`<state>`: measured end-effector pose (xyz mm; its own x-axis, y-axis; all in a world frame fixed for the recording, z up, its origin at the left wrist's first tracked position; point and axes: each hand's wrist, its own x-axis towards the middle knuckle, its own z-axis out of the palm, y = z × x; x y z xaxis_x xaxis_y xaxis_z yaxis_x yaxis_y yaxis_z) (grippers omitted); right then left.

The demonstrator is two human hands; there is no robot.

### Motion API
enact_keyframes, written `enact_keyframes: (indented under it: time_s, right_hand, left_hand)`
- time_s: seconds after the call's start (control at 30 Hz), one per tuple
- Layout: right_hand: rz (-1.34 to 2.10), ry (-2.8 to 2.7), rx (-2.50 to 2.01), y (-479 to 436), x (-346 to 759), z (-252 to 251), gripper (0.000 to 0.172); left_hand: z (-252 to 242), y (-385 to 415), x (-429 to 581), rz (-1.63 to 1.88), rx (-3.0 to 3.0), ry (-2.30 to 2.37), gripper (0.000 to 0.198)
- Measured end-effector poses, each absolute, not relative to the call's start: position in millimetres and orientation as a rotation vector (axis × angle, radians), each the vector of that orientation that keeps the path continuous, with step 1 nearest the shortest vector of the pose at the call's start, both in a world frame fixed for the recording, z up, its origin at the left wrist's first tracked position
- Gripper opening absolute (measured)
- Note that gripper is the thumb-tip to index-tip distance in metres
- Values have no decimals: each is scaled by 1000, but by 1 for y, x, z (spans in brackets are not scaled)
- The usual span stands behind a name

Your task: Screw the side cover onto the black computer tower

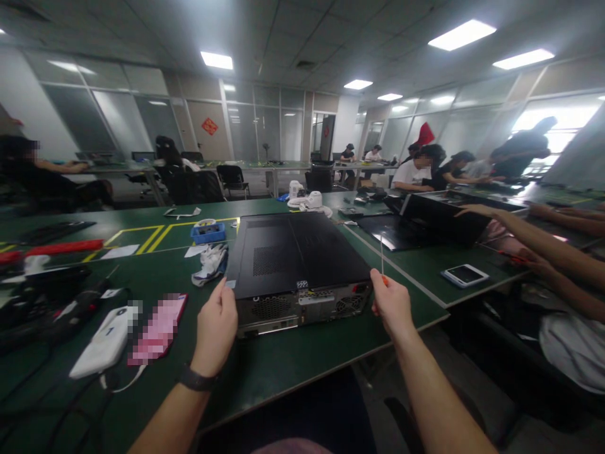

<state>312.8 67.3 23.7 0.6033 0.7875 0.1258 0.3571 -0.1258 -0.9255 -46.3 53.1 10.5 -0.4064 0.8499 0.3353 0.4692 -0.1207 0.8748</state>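
Observation:
A black computer case [288, 252] lies flat on the green table, its rear panel [312, 304] with vents and ports turned toward me. At its near left corner, my left hand [217, 321] is closed on the side edge, with the fingertips partly hidden. My right hand [391, 299] is closed around a screwdriver [385, 280] by its orange handle, the thin shaft pointing up. That hand is against or just beside the case's near right corner; I cannot tell whether it also grips the case.
Left of the case are work gloves [210, 263], a blue box [208, 232], a white power bank [104, 340], a pink phone [159, 329] and dark cables. To the right lie another phone [466, 275] and an opened black case [439, 217], with a co-worker's hand [477, 211] on it.

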Motion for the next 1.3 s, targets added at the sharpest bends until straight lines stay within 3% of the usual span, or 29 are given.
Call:
enact_keyframes:
  time_s: [0.27,0.67,1.3]
  right_hand:
    - [496,-913,-1727,60,332,36,43]
    - [405,-995,-1833,31,325,20,55]
    - [116,-958,-1890,41,311,27,51]
  left_hand:
    - [21,22,-18,1465,1410,1836,55]
    - [7,41,-52,1523,1400,1732,57]
    - [12,46,-41,1512,1546,2098,52]
